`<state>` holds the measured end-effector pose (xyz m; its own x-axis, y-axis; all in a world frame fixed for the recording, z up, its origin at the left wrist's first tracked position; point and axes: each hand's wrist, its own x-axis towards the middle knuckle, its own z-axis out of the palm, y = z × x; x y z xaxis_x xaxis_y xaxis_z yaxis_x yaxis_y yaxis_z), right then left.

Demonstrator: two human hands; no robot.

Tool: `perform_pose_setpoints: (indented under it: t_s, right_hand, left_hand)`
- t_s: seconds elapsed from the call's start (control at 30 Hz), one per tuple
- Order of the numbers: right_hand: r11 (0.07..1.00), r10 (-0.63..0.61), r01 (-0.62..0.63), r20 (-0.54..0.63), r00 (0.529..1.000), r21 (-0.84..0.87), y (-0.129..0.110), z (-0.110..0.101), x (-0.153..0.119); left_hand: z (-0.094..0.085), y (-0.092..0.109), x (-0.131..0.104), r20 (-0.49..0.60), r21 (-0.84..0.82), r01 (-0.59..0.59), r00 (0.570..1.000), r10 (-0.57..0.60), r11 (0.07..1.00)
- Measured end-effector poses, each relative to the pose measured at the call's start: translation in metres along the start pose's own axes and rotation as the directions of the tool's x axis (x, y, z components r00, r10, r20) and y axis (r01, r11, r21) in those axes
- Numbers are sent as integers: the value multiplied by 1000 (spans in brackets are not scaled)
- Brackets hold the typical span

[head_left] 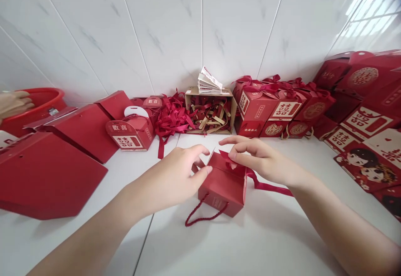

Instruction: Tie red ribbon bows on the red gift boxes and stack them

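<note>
A small red gift box (217,186) stands on the white surface in front of me, its top flaps raised and a dark red rope handle (205,219) hanging from its near side. My left hand (188,169) is at the box's left edge, thumb touching the card and fingers curved apart. Above the right part of the top is my right hand (258,157), fingers stretched out and apart, its lower fingertips at a red flap or ribbon piece. A red ribbon (271,187) trails from the box's right side under my right wrist. The box's far side is hidden.
Flat red box blanks (53,175) lie left, beside a red basin (40,105) with another person's hand (15,105). At the wall are finished boxes (133,136), loose ribbons (173,115) and an open carton (233,115). Ribboned boxes (261,105) and larger boxes (363,79) stand right.
</note>
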<state>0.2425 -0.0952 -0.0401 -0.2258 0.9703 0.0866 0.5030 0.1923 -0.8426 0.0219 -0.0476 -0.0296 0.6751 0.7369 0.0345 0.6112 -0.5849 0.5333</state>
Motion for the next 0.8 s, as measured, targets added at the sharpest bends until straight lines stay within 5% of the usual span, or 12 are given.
perform_pose_setpoints:
  t_s: [0.43, 0.8]
  right_hand:
    - [978, 173, -178, 53, 983, 106, -1, 9, 1]
    - [961, 111, -147, 159, 981, 235, 0, 9, 1]
  left_hand:
    - [9, 6, 2, 75, -191, 95, 994, -82, 977]
    - [11, 9, 0, 69, -140, 110, 992, -101, 984]
